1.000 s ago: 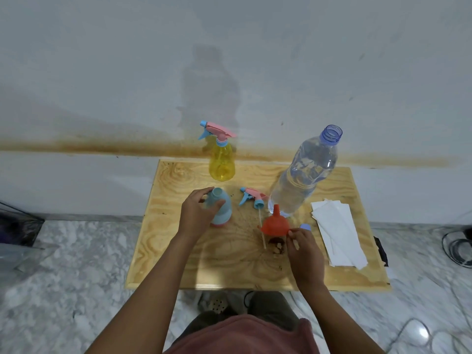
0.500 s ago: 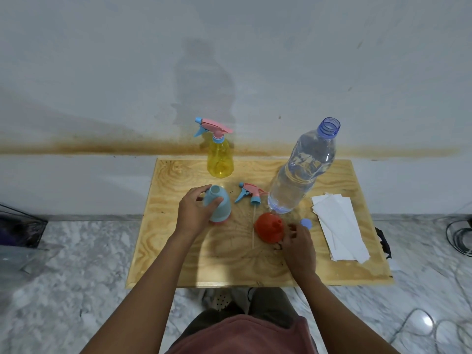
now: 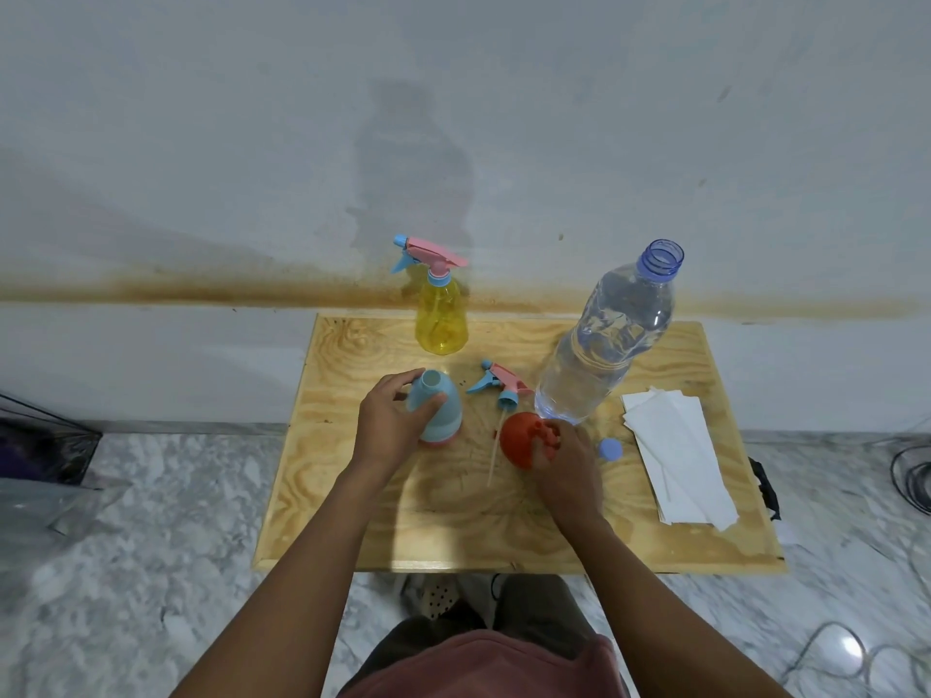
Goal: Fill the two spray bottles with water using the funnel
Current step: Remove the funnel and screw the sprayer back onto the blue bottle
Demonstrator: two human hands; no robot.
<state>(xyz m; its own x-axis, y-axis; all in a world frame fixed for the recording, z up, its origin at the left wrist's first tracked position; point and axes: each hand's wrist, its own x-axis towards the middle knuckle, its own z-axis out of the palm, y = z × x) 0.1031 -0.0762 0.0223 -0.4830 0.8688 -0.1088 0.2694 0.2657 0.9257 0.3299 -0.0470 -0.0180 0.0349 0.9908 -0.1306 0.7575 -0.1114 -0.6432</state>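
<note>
A blue spray bottle [image 3: 442, 410] stands uncapped on the wooden table [image 3: 453, 516], and my left hand [image 3: 390, 425] grips its side. Its pink and blue spray head [image 3: 500, 382] lies just to the right, its dip tube pointing toward me. My right hand [image 3: 567, 466] holds the red funnel [image 3: 526, 438], tipped on its side just above the table. A yellow spray bottle [image 3: 441, 314] with its head on stands at the back. A large clear water bottle [image 3: 604, 345], uncapped, stands at the right.
The water bottle's blue cap [image 3: 610, 449] lies right of my right hand. A stack of white paper towels [image 3: 677, 455] covers the table's right side. A wall runs directly behind the table. Cables lie on the marble floor at the far right.
My right hand has picked up the funnel, which stood wide end down, and tipped it onto its side. My left hand has stayed on the blue bottle.
</note>
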